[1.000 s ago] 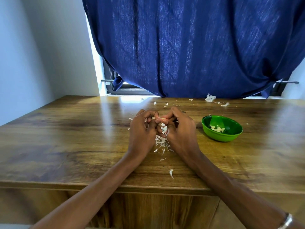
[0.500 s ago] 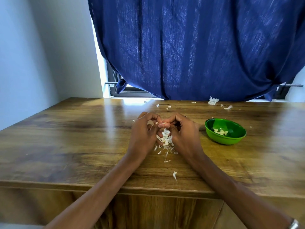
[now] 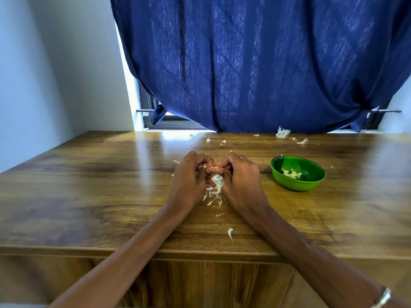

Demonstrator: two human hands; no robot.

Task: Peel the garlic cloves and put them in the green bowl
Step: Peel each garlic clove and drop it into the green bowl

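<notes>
Little had shifted: left hand and right hand still pinched one garlic clove over the surface; peeling from its tip seemed best.

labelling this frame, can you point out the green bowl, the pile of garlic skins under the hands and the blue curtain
round green plastic bowl (image 3: 308,185): head view, outer front wall.
pile of white papery garlic skins (image 3: 215,192): head view, middle of the heap between the hands.
dark blue fabric curtain (image 3: 255,63): head view, central folds.
</notes>
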